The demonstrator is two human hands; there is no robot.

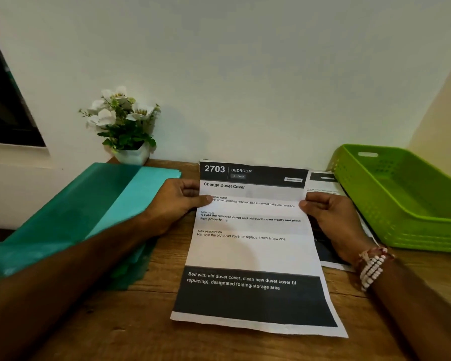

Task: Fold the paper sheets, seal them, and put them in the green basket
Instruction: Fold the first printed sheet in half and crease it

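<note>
a white wall (245,61) fills the upper half of the view, and a wooden table (151,321) stands against it. a stack of teal sheets (71,212) covers the table's left side, darker on its left part and lighter on its right, and runs from the near edge back towards the wall. a green basket (391,225) with perforated walls sits at the table's right end, close to the corner of the room. a dark window (5,113) shows at the far left.

between the teal stack and the basket, a printed paper sheet (253,251) is held unfolded, headed "2703 bedroom" and "change duvet cover", with its near end low over the wood. more printed sheets (323,183) lie to its right, just beside the basket, partly hidden.

a small white pot (132,156) of white flowers (120,113) stands by the wall, at the far end of the teal stack.

the left hand (175,201) pinches the sheet's left edge near the top, thumb on the printed face and fingers curled behind. the right hand (333,220) pinches the right edge at the same height, thumb on top. a bracelet (372,267) of white beads circles the right wrist.
</note>
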